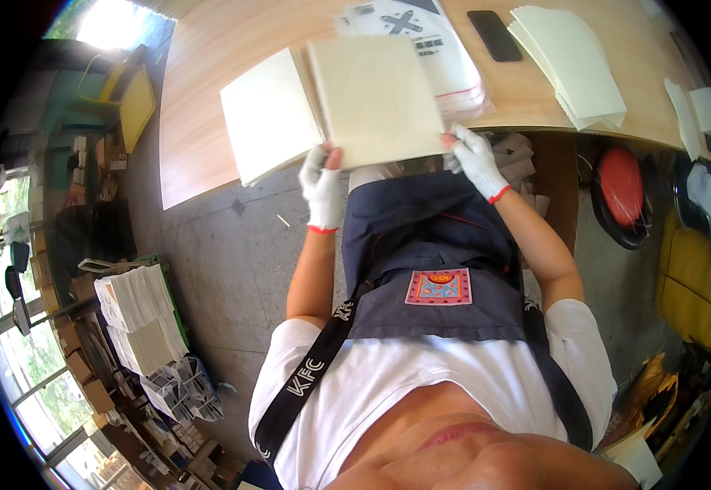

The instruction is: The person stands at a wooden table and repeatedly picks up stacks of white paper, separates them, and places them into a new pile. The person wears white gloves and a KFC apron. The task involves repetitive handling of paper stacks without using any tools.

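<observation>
Both hands wear white gloves with red cuffs and bare fingertips. Between them they hold a flat rectangle of cream paper (376, 98) at the table's near edge; whether it is one sheet or several I cannot tell. My left hand (321, 186) pinches its lower left corner, thumb on top. At its lower right edge, my right hand (474, 161) grips with thumb and fingers. Just left of the held paper, a stack of cream paper (269, 114) lies on the table. Behind it is a white plastic bag (445, 61) with dark print, partly covered by the held paper.
On the wooden table (196, 106) lie a black phone (494, 36) and a fanned stack of cream sheets (572, 69) at the right. A red-topped stool (621, 192) stands right of me. Bundled papers (139, 314) sit at the left, and a yellow chair (136, 106) stands beyond.
</observation>
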The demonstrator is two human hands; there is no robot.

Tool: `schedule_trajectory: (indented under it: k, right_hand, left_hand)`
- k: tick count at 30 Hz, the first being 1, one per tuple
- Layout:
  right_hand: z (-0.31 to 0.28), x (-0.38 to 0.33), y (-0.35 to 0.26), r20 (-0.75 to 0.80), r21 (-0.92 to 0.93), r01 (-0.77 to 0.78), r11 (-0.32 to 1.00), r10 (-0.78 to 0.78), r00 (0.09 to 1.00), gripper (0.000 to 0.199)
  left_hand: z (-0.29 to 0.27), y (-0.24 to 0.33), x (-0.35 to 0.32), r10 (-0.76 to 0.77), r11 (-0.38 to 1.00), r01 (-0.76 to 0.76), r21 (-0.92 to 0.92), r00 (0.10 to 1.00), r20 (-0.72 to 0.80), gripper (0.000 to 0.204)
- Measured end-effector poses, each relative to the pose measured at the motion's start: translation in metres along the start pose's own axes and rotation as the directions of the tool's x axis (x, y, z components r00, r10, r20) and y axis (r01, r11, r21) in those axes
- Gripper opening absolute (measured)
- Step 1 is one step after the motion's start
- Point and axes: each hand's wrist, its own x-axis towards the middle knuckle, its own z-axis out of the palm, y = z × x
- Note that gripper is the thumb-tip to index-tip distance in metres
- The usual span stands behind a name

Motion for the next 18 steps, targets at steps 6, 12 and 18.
schedule_trajectory:
  k: [6,12,18]
  right_hand:
    - [0.117,0.036,-0.05,0.296,-0.008,0.181,0.984,-0.17,0.94,0.019]
    - [0.184,0.056,-0.051,0.33,-0.674,0.421,0.607,-0.263,0.907,0.04]
    - [0.117,0.018,-0.066,0.332,-0.238,0.355,0.904,-0.267,0.905,0.032]
  left_hand:
    - [-0.104,0.004,0.043,0.216,0.97,-0.179,0.164,0.943,-0.251,0.02]
    - [-0.188,-0.053,0.063,0.222,0.592,0.01,0.806,0.959,-0.174,0.035]
    - [-0.174,-0.063,0.061,0.07,0.975,0.011,0.223,0.933,-0.353,0.042]
